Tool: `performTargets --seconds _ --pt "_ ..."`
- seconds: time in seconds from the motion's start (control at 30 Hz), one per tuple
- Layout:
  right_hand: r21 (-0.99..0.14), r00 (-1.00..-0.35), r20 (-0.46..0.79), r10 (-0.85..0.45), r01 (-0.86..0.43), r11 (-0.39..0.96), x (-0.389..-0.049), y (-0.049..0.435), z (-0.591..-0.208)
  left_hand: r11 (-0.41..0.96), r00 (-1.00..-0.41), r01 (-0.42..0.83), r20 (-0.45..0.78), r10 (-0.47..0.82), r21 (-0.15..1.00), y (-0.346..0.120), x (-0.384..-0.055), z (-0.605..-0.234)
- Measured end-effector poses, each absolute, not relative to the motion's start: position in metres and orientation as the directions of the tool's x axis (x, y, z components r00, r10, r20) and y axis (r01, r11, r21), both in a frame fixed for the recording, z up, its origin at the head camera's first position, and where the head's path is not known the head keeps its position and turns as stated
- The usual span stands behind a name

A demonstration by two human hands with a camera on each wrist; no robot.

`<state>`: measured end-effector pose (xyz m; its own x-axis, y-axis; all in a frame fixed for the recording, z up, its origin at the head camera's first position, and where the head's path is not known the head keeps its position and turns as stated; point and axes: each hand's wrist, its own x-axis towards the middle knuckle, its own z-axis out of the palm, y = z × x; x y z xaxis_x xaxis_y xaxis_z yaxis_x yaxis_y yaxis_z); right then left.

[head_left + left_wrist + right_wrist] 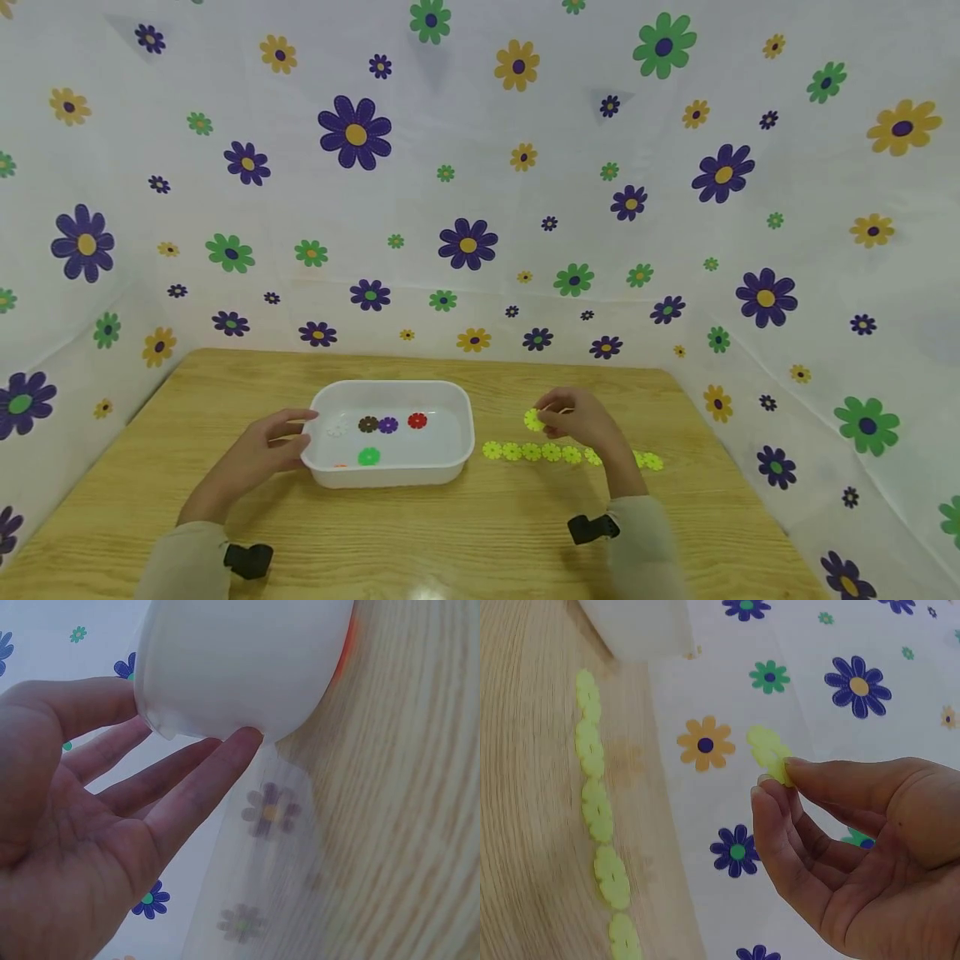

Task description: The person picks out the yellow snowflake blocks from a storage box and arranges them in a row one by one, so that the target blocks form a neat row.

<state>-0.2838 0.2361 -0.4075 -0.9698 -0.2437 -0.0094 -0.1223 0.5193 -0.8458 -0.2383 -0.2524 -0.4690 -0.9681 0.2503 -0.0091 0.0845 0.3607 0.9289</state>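
Note:
My right hand pinches a yellow flower-shaped plastic disc between thumb and fingertips, raised above the table in the right wrist view. Below it runs a row of several similar yellow discs, laid edge to edge; the right wrist and forearm hide part of it. At the left end of a white plastic tub, my left hand touches the rim and outer wall with extended fingertips. Inside the tub lie brown, purple, red, green and clear discs, plus a partly hidden orange one.
A wooden table carries the tub and the row. White flower-printed sheeting stands behind the table and along both sides. Black straps with small devices circle both wrists.

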Motion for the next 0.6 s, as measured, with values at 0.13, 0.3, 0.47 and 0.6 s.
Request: performTargets --seconds 0.13,0.3,0.47,0.6 --pt "-0.835 -0.981 -0.018 -0.191 -0.091 0.543 -0.278 0.260 -0.407 0.374 -0.969 0.084 -0.012 0.247 0.924 -0.252 -0.237 -0.469" --pt "-0.828 -0.991 -0.015 -0.136 -0.064 0.557 -0.273 0.294 -0.407 0.376 -0.967 0.094 -0.005 0.254 0.922 -0.252 -0.239 -0.470" --pt "-0.823 -0.998 -0.026 -0.053 -0.008 0.568 -0.272 0.325 -0.412 0.379 -0.966 0.101 0.000 0.257 0.920 -0.253 -0.240 -0.471" --pt "-0.830 -0.999 -0.037 -0.017 0.021 0.558 -0.273 0.346 -0.416 0.375 -0.966 0.101 0.001 0.258 0.922 -0.253 -0.240 -0.471"
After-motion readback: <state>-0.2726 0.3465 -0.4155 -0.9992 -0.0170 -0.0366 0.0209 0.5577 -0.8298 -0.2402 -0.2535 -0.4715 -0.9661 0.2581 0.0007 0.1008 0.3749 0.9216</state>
